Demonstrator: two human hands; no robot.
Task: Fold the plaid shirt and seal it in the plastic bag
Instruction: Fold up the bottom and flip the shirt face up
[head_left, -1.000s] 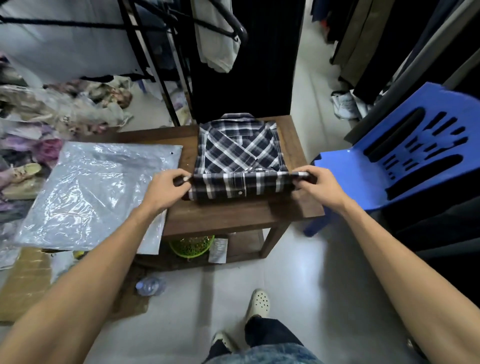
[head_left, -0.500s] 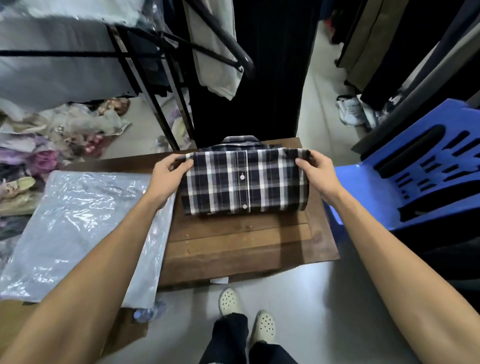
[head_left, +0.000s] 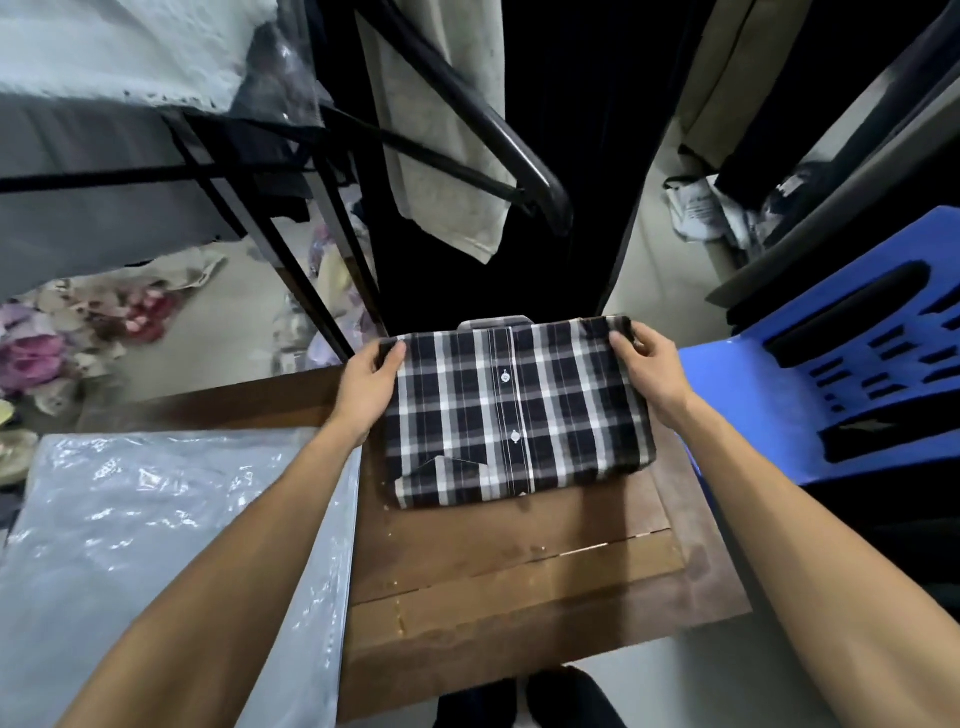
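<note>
Folded plaid shirt (head_left: 511, 415), a woven black-and-white rectangle with button placket uppermost, lying on the far half of the wooden counter (head_left: 519, 582). Left hand (head_left: 370, 387) and right hand (head_left: 649, 371) each pinch a far corner, fingers curled around the fabric. Crinkled, glossy plastic bag (head_left: 156, 545) lies flat to the left.

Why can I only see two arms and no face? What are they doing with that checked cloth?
The camera sits on the person's head and looks down, so you see only their own arms. The left hand and right hand each grip a far corner of a folded plaid shirt. The shirt lies on a brown wooden table. To the left, a clear plastic bag lies flat, partly over the table edge; the shirt will go in there. On the right is a blue chair. Clothes hang behind.
</note>
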